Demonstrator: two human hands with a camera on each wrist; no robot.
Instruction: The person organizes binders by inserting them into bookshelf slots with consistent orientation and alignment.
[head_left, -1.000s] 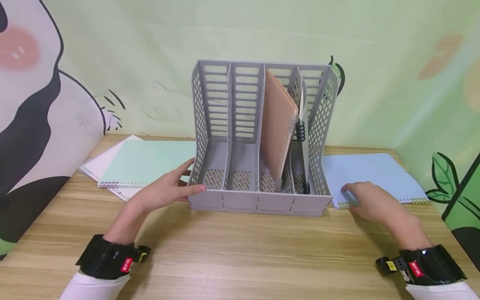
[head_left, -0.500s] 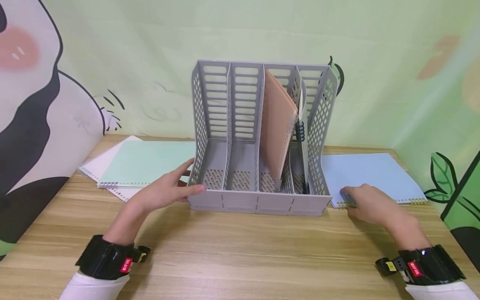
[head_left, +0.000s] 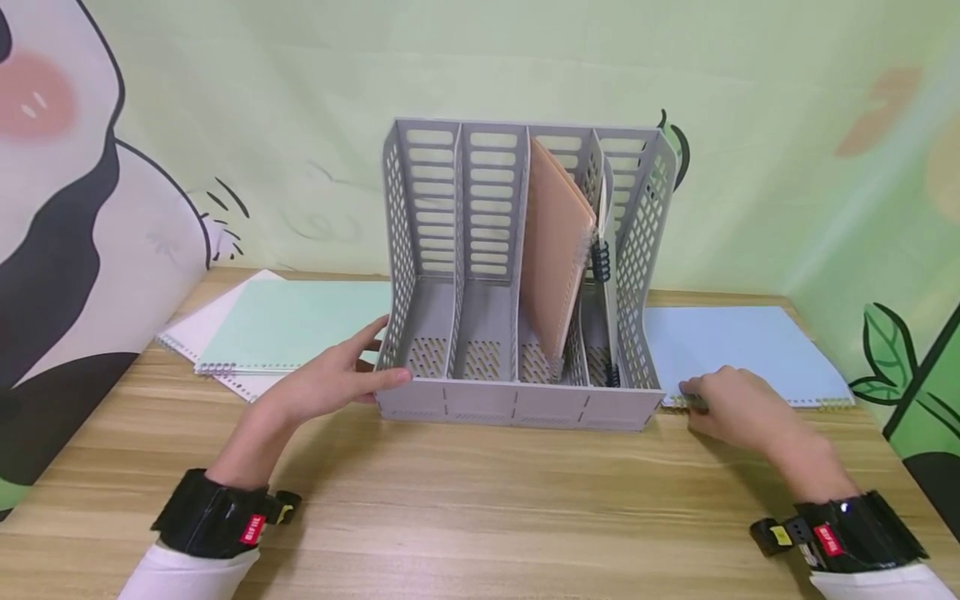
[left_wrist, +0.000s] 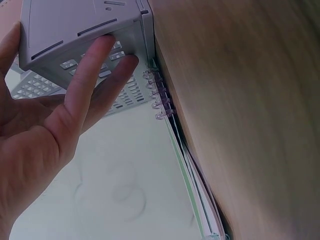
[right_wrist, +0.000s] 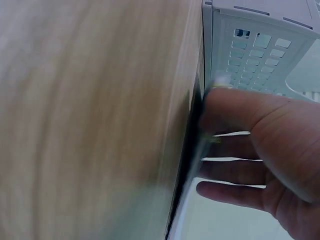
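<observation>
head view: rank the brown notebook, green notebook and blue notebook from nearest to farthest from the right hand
1. Blue notebook: at the right hand, right of the rack
2. Brown notebook: upright, leaning, inside the rack
3. Green notebook: flat, left of the rack

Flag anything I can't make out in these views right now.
Head: right end of the green notebook, hidden by the grey organizer.
Head: most of the white notebook, covered by the green notebook.
Right wrist: binding of the blue notebook, blurred, partly covered by the right hand.
Left wrist: much of the grey organizer, cut off by the picture's edges.
</observation>
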